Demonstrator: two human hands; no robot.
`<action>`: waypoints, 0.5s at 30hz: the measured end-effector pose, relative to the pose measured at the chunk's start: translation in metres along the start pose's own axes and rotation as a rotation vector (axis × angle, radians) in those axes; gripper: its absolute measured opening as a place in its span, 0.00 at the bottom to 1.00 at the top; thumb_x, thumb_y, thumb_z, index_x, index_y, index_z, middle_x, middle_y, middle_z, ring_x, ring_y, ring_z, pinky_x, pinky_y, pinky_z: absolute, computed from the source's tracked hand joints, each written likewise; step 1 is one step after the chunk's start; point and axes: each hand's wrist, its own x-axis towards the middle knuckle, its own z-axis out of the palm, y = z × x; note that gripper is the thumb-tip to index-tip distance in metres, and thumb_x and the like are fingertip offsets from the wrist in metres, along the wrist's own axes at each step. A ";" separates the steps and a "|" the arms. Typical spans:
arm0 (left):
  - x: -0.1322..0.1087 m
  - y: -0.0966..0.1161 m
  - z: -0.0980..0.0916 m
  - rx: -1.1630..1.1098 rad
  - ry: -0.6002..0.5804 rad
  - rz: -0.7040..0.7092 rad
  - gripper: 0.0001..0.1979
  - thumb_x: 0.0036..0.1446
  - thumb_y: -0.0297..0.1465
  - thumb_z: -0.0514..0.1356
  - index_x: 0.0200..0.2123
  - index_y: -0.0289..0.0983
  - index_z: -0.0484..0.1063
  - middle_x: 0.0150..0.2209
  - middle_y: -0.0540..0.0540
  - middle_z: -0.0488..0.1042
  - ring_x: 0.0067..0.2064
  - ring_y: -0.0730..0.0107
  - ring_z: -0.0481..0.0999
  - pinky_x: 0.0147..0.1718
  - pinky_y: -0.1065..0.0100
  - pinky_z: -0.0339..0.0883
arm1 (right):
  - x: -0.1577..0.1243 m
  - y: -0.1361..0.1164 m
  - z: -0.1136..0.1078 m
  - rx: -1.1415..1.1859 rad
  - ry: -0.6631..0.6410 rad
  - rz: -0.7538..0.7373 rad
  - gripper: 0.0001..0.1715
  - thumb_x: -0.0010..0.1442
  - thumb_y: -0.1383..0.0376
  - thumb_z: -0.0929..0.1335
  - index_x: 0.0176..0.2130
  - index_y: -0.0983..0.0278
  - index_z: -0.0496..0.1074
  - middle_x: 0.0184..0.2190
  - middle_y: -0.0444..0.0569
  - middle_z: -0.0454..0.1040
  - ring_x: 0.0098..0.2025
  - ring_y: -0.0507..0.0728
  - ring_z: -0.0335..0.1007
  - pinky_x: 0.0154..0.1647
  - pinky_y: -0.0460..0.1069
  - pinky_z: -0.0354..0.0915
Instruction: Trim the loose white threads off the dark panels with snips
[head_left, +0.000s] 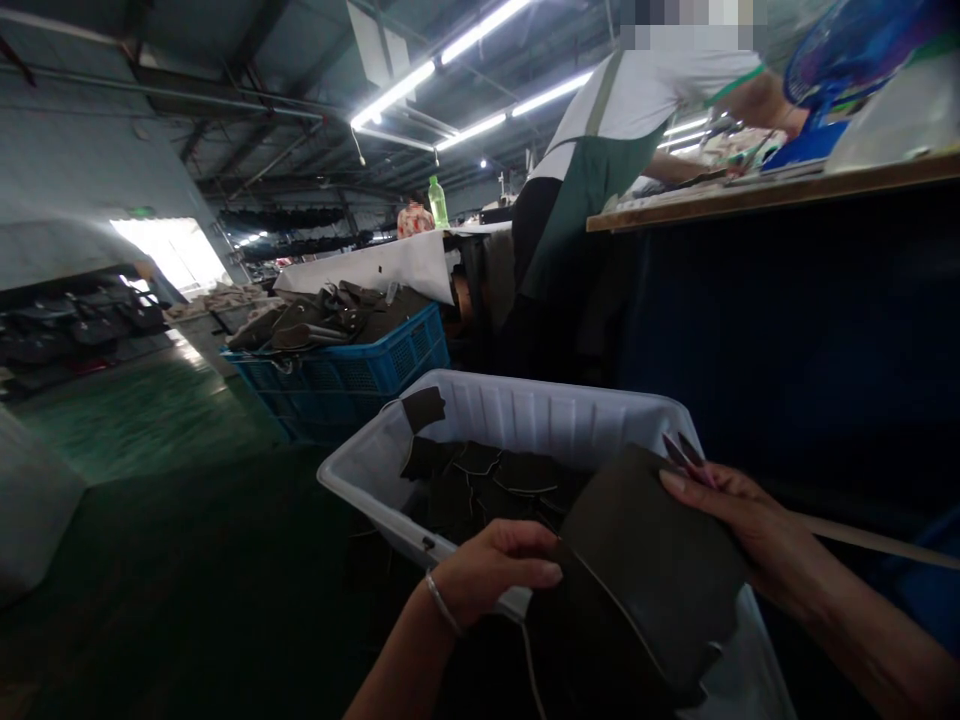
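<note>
A dark, leather-like panel [652, 570] with a pale seam line is held over the white bin, tilted toward me. My left hand [499, 568], wearing a bracelet on the wrist, pinches its left edge between thumb and fingers. My right hand [724, 505] grips the upper right edge, thumb on top. Tucked in that same hand are thread snips [686, 455], blades pointing up and left, most of the handle hidden by the fingers. Below, the white bin [570, 405] contains several similar dark panels [487, 475]; one small dark piece [424, 408] lies against its far left corner.
A blue crate [337, 385] heaped with dark pieces stands behind the bin at left. A co-worker [592, 160] leans over a wooden-edged table [772, 195] at right, near a blue fan [840, 60]. Green floor [172, 430] stretches left; a green bottle [437, 203] stands farther back.
</note>
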 end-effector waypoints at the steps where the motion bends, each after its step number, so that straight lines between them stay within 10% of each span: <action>1: 0.002 -0.002 0.004 -0.033 0.022 0.021 0.15 0.43 0.32 0.67 0.36 0.31 0.76 0.32 0.46 0.74 0.34 0.72 0.71 0.39 0.69 0.61 | 0.004 0.002 -0.003 -0.019 -0.014 0.009 0.20 0.47 0.54 0.74 0.33 0.66 0.70 0.25 0.47 0.73 0.22 0.51 0.68 0.22 0.44 0.63; 9: 0.009 0.002 0.026 -0.159 0.212 0.059 0.12 0.44 0.28 0.65 0.34 0.30 0.77 0.29 0.45 0.75 0.29 0.74 0.71 0.33 0.71 0.62 | 0.030 0.020 -0.032 -1.036 0.359 -0.319 0.23 0.59 0.47 0.62 0.34 0.63 0.70 0.38 0.52 0.70 0.33 0.57 0.68 0.37 0.52 0.61; 15: 0.012 0.002 0.025 -0.062 0.185 0.084 0.12 0.45 0.30 0.65 0.35 0.30 0.76 0.30 0.46 0.74 0.30 0.76 0.69 0.32 0.73 0.59 | -0.003 0.024 0.024 -0.764 -0.252 -0.301 0.27 0.66 0.47 0.52 0.34 0.62 0.66 0.33 0.48 0.70 0.37 0.55 0.66 0.38 0.49 0.62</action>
